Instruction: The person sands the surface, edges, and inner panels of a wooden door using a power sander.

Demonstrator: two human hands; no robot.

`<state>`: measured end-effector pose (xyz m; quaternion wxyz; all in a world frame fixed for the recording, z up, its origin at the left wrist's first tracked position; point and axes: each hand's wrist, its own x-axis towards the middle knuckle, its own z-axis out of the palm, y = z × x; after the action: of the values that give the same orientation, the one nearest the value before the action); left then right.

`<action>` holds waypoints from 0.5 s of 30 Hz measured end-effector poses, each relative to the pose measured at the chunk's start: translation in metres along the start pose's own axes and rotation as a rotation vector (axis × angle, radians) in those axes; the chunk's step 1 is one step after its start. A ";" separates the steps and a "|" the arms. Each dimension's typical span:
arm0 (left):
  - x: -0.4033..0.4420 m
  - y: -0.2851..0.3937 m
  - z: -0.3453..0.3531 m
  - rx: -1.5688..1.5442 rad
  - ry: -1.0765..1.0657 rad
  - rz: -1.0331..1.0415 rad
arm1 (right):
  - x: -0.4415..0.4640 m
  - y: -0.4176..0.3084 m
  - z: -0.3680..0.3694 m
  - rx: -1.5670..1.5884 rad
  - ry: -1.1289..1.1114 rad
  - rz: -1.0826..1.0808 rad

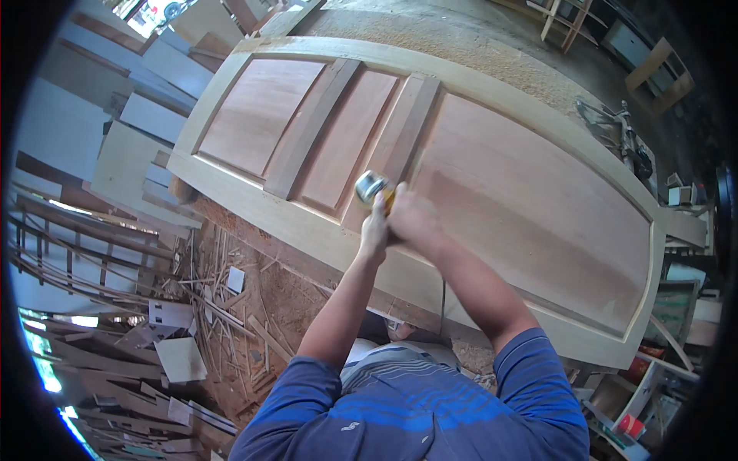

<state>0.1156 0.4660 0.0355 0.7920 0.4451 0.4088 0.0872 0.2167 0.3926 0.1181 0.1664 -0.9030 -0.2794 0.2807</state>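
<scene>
From the head camera, I look down on a panelled door [323, 257] lying flat, its long near edge running just in front of my body and its far edge backed by a spread of sawdust [469, 58]. To my right, the large panel [530, 192] stretches away to the door's right end, giving the widest sweep of surface for my arms; to my left come a dark crosspiece [315, 127] and the smaller left panel [257, 115] near the door's left end. Past the near edge, on the left, a pale square offcut [236, 279] lies on the floor among scattered strips. The fingers of my left hand [374, 233] are wrapped around a silver-and-yellow object [372, 187], nearly closed, with one digit reaching up along it. My right hand [413, 218] is curled close against its yellow side, too blurred for me to tell whether those fingers grip. I hold the object over the door, nearer the near edge than the far one, by the large panel's near left corner; whether it touches the wood I cannot tell. Its silver round end points toward the far edge and the left end, and its long axis seems to slant back from there to the yellow part between my hands.
</scene>
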 end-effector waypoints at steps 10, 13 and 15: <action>-0.090 -0.007 -0.038 -0.144 0.099 -0.001 | -0.049 -0.034 0.052 -0.035 -0.116 -0.211; -0.055 0.010 -0.020 -0.077 0.062 -0.029 | -0.022 -0.024 0.031 -0.044 -0.051 -0.148; -0.024 0.021 -0.001 -0.061 0.014 -0.052 | 0.004 -0.013 0.012 -0.019 -0.014 -0.084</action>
<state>0.1037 0.4673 0.0655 0.8044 0.4093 0.4228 0.0819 0.2069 0.4072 0.1130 0.1676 -0.8900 -0.3211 0.2771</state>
